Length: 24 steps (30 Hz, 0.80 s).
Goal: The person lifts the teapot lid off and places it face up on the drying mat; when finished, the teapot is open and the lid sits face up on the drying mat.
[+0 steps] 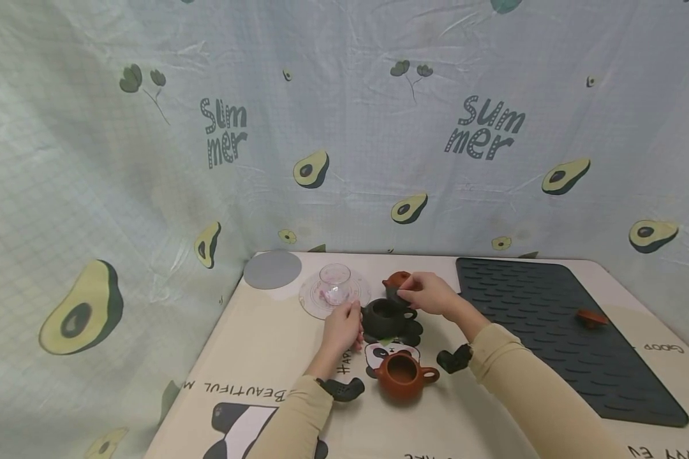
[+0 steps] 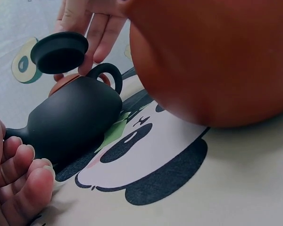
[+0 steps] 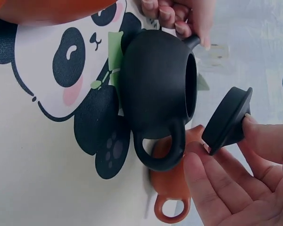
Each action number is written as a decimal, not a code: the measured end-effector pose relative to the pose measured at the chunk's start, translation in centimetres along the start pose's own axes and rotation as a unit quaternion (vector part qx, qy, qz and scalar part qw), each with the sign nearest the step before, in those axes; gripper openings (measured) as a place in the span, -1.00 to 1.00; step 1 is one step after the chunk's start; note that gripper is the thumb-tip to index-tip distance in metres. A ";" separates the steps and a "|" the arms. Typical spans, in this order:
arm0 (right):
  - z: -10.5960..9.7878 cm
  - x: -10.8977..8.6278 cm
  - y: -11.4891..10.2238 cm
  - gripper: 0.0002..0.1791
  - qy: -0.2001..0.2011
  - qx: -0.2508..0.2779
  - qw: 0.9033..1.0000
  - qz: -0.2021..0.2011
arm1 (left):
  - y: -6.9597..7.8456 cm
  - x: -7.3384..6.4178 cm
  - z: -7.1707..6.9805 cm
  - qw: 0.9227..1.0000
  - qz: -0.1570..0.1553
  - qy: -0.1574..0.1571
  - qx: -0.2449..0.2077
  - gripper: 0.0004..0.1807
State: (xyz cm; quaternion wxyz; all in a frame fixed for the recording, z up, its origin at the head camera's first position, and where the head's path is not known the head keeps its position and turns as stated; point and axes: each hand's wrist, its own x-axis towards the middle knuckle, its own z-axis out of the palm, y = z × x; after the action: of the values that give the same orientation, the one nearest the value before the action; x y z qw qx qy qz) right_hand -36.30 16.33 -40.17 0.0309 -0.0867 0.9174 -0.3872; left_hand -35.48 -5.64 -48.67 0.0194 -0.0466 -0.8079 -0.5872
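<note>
A black teapot [image 1: 381,326] without its lid stands upright on the table, its dark opening upward. My left hand [image 1: 341,326] is at its spout, thumb and fingertips pinching the spout's end. Just above and behind the pot, my right hand [image 1: 432,294] holds the black lid [image 3: 228,120] between thumb and fingers; the lid is tilted and apart from the rim. Nearer to me sits an open reddish-brown teapot [image 1: 400,384], its handle to the right. Another reddish-brown teapot [image 1: 397,279] stands behind the black one, partly hidden by my right hand.
At the back left a clear glass cup [image 1: 335,285] stands on a clear plate [image 1: 310,301], beside a grey round mat [image 1: 272,270]. A black ridged mat [image 1: 517,319] covers the right side, with a reddish-brown lid [image 1: 591,318] on it. Printed curtains enclose the table.
</note>
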 end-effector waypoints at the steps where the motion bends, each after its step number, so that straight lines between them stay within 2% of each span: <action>1: 0.0 -0.1 0.1 -0.78 -0.001 0.005 1.000 0.000 | 0.0 0.0 0.0 1.000 0.000 0.000 0.000 -0.54; 14: -0.5 -0.6 1.4 -0.79 -0.003 0.112 0.994 0.018 | 0.1 0.0 -0.1 1.000 0.001 0.003 0.005 -0.55; 24: -1.2 -0.9 2.1 -0.72 0.001 0.131 0.991 0.037 | 0.1 0.0 0.0 1.000 -0.006 0.003 0.007 -0.55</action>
State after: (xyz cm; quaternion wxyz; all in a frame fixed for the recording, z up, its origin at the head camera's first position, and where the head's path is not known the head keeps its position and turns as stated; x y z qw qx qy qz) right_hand -35.81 18.80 -40.90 0.0560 -0.0473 0.8614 -0.5027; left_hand -35.41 -5.62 -48.52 0.0185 -0.0405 -0.8119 -0.5821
